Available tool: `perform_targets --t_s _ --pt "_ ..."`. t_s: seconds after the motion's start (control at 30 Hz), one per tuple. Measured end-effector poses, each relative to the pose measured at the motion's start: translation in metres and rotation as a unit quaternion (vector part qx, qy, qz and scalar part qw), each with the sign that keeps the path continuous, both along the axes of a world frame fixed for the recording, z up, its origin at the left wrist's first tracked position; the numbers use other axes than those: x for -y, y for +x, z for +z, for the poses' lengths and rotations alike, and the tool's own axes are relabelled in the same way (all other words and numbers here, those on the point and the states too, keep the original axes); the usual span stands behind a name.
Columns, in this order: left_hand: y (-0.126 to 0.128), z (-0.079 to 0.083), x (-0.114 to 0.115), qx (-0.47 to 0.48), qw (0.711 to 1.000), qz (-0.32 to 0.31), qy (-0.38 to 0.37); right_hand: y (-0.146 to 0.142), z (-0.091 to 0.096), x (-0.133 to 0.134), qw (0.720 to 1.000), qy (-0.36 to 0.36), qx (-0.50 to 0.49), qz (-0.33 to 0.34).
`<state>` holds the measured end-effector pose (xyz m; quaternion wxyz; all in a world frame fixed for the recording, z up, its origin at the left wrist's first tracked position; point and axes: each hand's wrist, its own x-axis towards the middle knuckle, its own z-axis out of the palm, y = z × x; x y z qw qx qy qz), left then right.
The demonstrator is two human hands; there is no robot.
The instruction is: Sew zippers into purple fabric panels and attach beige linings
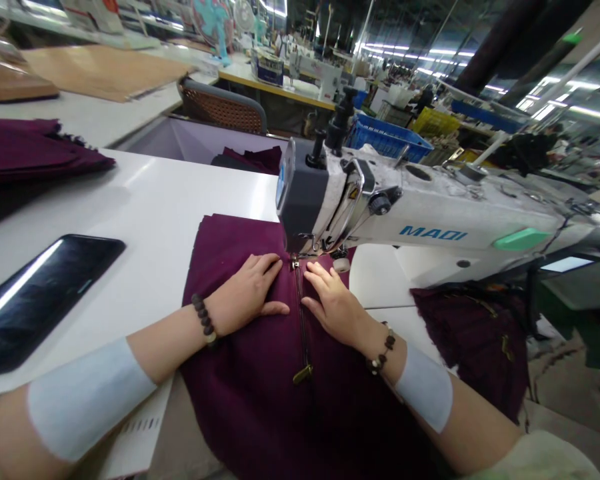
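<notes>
Spreading the maroon cloth (250, 387) across the centre and lower middle of the frame, partly over the white table (165, 193), with its upper part reaching under the presser foot (295, 264) of the sewing machine (430, 207). Resting the left hand (250, 287) palm down on the cloth, left of the zip (301, 313), with fingertips just beside the foot. Laying the right hand (337, 303) flat on the other side, also with fingertips near the foot. Grasping nothing with either hand; keeping fingers extended, not curled or pinching. Not being able to tell the force of the pressing.

Judging by the soft folds, handling something light and limp, probably sliding easily on the smooth table and puckering under uneven pressure, but hardly fragile. Likely feeling stiffer along the zip, with the brass-coloured pull (303, 374) lying lower in the frame. Best taking hold with flat fingers on both sides of the zip, clear of the foot.

Seeing also a phone (50, 300) at the left edge and a maroon stack (35, 157) at the upper left.
</notes>
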<state>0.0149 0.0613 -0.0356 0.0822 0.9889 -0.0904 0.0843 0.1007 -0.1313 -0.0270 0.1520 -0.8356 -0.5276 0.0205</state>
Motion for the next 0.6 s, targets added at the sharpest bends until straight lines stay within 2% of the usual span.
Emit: perform_targets --t_s 0.13,0.23,0.4,0.6 --pt "-0.04 -0.007 0.01 0.038 0.999 -0.006 0.002 -0.03 0.002 0.022 0.999 -0.034 0.003 0.043" --pt "-0.057 -0.009 0.013 0.051 0.998 0.012 -0.022 -0.047 0.0 0.031 0.999 -0.024 0.01 0.031" --pt "-0.056 -0.007 0.012 0.043 0.998 0.013 -0.043 -0.049 0.0 0.028 1.0 -0.012 0.024 0.003" --pt "-0.056 -0.008 0.013 0.048 0.998 0.016 -0.029 -0.045 0.005 0.017 0.998 -0.025 0.059 -0.01"
